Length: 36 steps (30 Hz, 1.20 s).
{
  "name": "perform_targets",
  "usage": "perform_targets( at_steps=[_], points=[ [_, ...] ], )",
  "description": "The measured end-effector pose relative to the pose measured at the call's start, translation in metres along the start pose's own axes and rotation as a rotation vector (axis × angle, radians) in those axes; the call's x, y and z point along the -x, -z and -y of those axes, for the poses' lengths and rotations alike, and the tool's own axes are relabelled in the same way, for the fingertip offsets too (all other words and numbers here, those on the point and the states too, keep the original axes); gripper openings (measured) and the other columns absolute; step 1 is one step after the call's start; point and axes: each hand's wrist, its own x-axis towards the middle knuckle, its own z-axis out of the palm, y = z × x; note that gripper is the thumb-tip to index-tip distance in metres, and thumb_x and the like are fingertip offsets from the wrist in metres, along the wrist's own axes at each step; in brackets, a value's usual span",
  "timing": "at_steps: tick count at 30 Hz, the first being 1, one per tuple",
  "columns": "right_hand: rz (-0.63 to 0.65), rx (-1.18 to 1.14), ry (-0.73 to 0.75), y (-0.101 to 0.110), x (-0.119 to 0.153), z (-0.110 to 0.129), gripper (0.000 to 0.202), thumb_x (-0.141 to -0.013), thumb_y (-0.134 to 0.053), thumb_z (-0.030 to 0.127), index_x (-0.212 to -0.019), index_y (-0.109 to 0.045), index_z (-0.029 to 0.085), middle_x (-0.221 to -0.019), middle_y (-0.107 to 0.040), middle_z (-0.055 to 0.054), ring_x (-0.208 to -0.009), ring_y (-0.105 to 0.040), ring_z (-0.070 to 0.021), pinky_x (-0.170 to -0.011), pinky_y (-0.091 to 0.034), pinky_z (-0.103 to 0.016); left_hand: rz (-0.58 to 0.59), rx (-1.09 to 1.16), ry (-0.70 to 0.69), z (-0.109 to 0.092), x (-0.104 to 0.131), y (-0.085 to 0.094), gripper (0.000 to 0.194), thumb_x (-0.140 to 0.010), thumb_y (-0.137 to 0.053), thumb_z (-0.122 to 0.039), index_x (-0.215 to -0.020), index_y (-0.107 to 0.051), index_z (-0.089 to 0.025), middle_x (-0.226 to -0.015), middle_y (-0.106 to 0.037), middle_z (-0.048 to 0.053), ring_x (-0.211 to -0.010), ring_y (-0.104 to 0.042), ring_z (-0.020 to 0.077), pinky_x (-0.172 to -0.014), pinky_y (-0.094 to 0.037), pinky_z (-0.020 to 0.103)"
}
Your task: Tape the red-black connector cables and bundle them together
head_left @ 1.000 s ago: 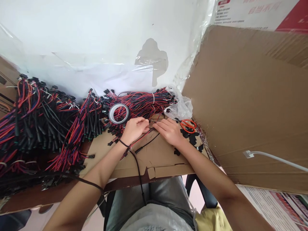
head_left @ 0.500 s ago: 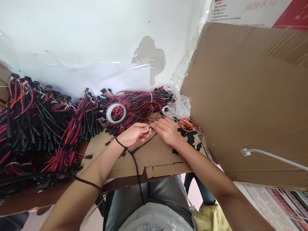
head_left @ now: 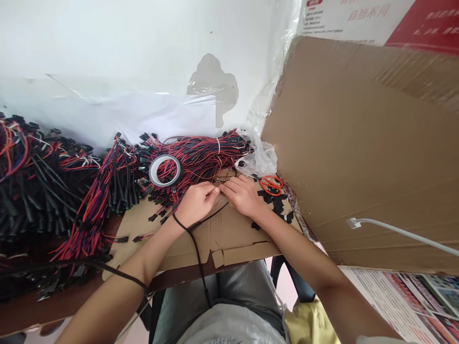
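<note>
My left hand (head_left: 199, 203) is closed in a pinch, back of the hand upward, and hides most of the thin red wire in it. Touching its fingertips, my right hand (head_left: 243, 195) is also closed, pinching the end of a black cable (head_left: 211, 215). That cable slopes down and left beneath my left wrist. Another stretch of black cable (head_left: 201, 263) crosses the wrist and hangs into my lap. The joint between the fingertips is too small and covered to make out. A small black connector (head_left: 138, 238) on red wire shows left of my forearm.
Behind my hands lie bundled red and black wires (head_left: 201, 153) with a roll of black tape (head_left: 179, 169) on top. More cable bundles (head_left: 39, 186) fill the left. Orange-handled scissors (head_left: 271, 185), black scraps (head_left: 278, 203) and a clear plastic bag (head_left: 260, 157) sit right. Cardboard (head_left: 358, 143) walls that side.
My left hand has turned its back upward, covering the red wire that showed in its fingers. The connector has come out left of my forearm. The whole view has shifted slightly right.
</note>
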Motion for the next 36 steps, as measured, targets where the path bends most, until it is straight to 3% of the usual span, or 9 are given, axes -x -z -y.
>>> perform_targets(
  at_steps=[4,8,11,15,19,23,30,33,36],
  points=[
    [-0.004,0.007,0.002,0.0,0.0,0.0,0.02,-0.091,-0.047,0.012,-0.086,-0.066,0.015,-0.073,-0.062,-0.004,-0.071,-0.047,-0.0157,-0.064,-0.025,-0.032,0.092,0.262,0.188,0.0,-0.002,0.006,0.039,-0.091,-0.038,-0.041,-0.071,-0.06,-0.016,-0.066,-0.064,0.004,-0.06,-0.061,0.0148,-0.058,-0.049,0.025],
    [-0.018,0.012,-0.001,-0.003,0.002,-0.001,0.018,-0.087,-0.049,0.01,-0.085,-0.067,0.014,-0.072,-0.061,-0.004,-0.071,-0.047,-0.0167,-0.065,-0.026,-0.032,-0.03,-0.085,-0.014,-0.003,-0.001,0.004,0.015,-0.082,-0.055,-0.029,-0.079,-0.062,-0.016,-0.081,-0.065,0.005,-0.071,-0.059,0.017,-0.068,-0.046,0.029],
    [0.017,0.031,-0.008,-0.004,0.002,-0.001,0.02,-0.088,-0.047,0.01,-0.084,-0.066,0.015,-0.072,-0.062,-0.004,-0.072,-0.047,-0.017,-0.066,-0.026,-0.033,-0.097,-0.196,-0.057,-0.002,0.0,0.002,0.016,-0.085,-0.049,-0.022,-0.077,-0.062,-0.017,-0.08,-0.066,0.005,-0.07,-0.058,0.016,-0.067,-0.043,0.028],
    [0.033,0.035,-0.009,-0.003,0.001,-0.002,0.021,-0.088,-0.047,0.009,-0.082,-0.066,0.016,-0.07,-0.061,-0.003,-0.071,-0.047,-0.0166,-0.066,-0.025,-0.032,-0.114,-0.143,0.004,0.0,0.0,0.005,0.028,-0.09,-0.042,-0.024,-0.071,-0.061,-0.017,-0.066,-0.063,0.003,-0.058,-0.055,0.0132,-0.058,-0.04,0.025],
    [0.021,0.004,-0.039,-0.003,0.001,-0.001,0.019,-0.086,-0.048,0.009,-0.083,-0.066,0.015,-0.072,-0.063,-0.004,-0.071,-0.047,-0.0166,-0.066,-0.026,-0.032,-0.091,-0.263,-0.074,-0.003,0.002,0.006,0.014,-0.083,-0.054,-0.027,-0.087,-0.064,-0.016,-0.085,-0.067,0.005,-0.075,-0.061,0.0169,-0.065,-0.043,0.026],
    [0.014,0.019,-0.01,-0.004,0.001,0.0,0.021,-0.087,-0.046,0.009,-0.078,-0.065,0.015,-0.069,-0.061,-0.004,-0.071,-0.046,-0.0171,-0.066,-0.026,-0.033,-0.043,-0.47,-0.094,-0.008,0.004,0.0,0.02,-0.089,-0.046,-0.024,-0.083,-0.064,-0.017,-0.085,-0.067,0.007,-0.082,-0.062,0.0189,-0.061,-0.041,0.026],
    [-0.025,-0.013,-0.002,-0.004,0.0,-0.002,0.023,-0.092,-0.045,0.013,-0.085,-0.066,0.018,-0.075,-0.065,-0.003,-0.075,-0.05,-0.0177,-0.067,-0.032,-0.033,0.018,-0.174,0.102,-0.006,-0.001,0.006,0.029,-0.091,-0.041,-0.031,-0.076,-0.062,-0.018,-0.062,-0.062,0.002,-0.054,-0.052,0.0136,-0.055,-0.034,0.025],
    [-0.183,-0.105,-0.147,0.005,-0.002,-0.005,0.019,-0.093,-0.049,0.021,-0.101,-0.066,0.022,-0.092,-0.069,-0.005,-0.089,-0.055,-0.0196,-0.078,-0.038,-0.035,0.017,-0.001,0.112,-0.003,-0.004,0.012,0.024,-0.087,-0.045,-0.032,-0.081,-0.063,-0.017,-0.061,-0.06,-0.001,-0.05,-0.05,0.0113,-0.054,-0.035,0.023],
    [-0.493,-0.25,-0.522,0.01,-0.005,-0.008,0.023,-0.094,-0.048,0.031,-0.108,-0.063,0.022,-0.106,-0.066,-0.008,-0.099,-0.056,-0.0213,-0.087,-0.041,-0.039,-0.051,0.173,0.158,-0.001,-0.005,0.019,0.025,-0.086,-0.044,-0.034,-0.082,-0.061,-0.016,-0.058,-0.057,-0.002,-0.049,-0.049,0.0105,-0.052,-0.037,0.022]
  ],
)
